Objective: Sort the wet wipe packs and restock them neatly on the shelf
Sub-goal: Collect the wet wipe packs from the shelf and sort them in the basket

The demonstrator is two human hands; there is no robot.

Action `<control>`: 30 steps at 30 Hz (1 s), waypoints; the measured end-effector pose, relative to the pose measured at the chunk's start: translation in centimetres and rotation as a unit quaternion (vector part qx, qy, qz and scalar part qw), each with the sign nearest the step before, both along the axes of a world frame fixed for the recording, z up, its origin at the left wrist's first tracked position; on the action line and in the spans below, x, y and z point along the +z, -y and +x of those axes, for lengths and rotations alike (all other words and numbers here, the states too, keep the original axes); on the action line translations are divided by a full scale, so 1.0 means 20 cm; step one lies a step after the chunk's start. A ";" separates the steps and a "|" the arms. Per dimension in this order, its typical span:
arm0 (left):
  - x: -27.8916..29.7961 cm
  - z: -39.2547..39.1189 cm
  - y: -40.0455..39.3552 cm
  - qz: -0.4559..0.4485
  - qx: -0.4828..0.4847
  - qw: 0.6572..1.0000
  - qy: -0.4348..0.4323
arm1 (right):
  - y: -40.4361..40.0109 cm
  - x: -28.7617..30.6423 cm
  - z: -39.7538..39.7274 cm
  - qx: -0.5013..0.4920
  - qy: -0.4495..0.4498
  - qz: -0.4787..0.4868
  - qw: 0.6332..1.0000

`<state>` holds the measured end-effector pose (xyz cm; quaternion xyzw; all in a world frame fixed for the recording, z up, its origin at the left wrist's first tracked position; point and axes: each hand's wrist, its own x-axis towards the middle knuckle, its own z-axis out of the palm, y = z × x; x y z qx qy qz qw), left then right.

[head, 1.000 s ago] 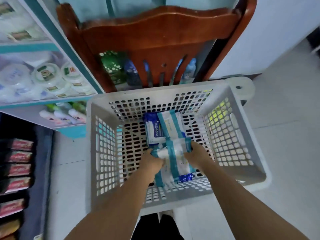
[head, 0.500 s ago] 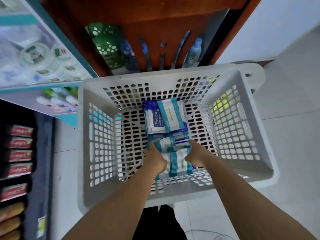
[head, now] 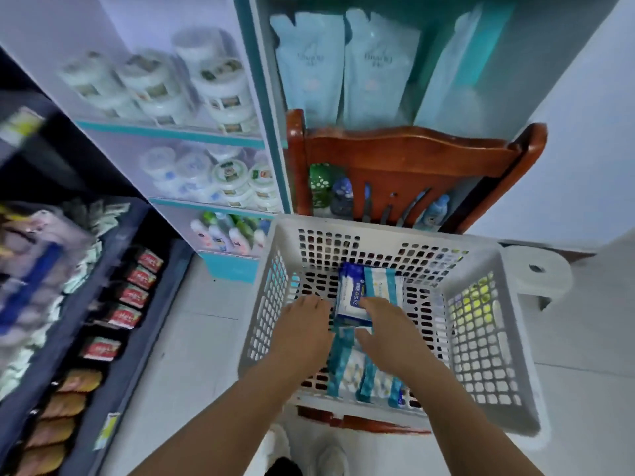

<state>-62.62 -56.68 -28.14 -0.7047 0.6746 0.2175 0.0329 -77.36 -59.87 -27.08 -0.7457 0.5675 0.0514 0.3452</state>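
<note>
Reaching down into the white perforated basket point(head: 481, 338), I had both hands among the wet wipe packs. My left hand point(head: 302, 334) lay at the left edge of the stack with its fingers fairly straight and spread, the fingertips pressed against the side of the upper wet wipe pack point(head: 364, 293); I could not tell whether the thumb had hooked under anything. My right hand point(head: 388, 334) rested over the near right part of that same pack, fingers extended across its top and thumb down toward the lower wet wipe packs point(head: 357, 372), so it looked like a flat hold rather than a closed grasp. The upper pack, blue and white with teal bands and a "75%" mark, sat at the middle of the basket floor. The lower packs, also teal-banded, lay beneath it and nearer to me, running toward the basket's near wall. The basket stood on a wooden chair point(head: 412, 156), whose carved back rose behind it. Beyond the chair was a teal-edged shelf point(head: 271, 139) holding pale blue pouches point(head: 343, 63) above, and to its left stood stacked white tubs point(head: 220, 94) and small bottles point(head: 226, 231). A darker rack point(head: 113, 341) of red packets lined the far left, blurred.
</note>
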 end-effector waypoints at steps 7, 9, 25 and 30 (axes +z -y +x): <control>0.40 0.38 -0.17 -0.053 0.104 0.993 0.025 | -0.01 0.34 0.41 0.128 0.017 -0.116 0.985; 0.49 0.53 -0.23 -0.078 0.129 0.988 0.035 | -0.03 0.44 0.57 0.159 0.025 -0.145 0.976; 1.10 1.85 -1.04 -0.232 0.272 0.925 0.126 | -0.60 1.05 2.05 0.301 0.127 -0.274 0.905; 1.25 2.17 -1.28 -0.263 0.314 0.900 0.149 | -0.79 1.20 2.42 0.340 0.159 -0.291 0.880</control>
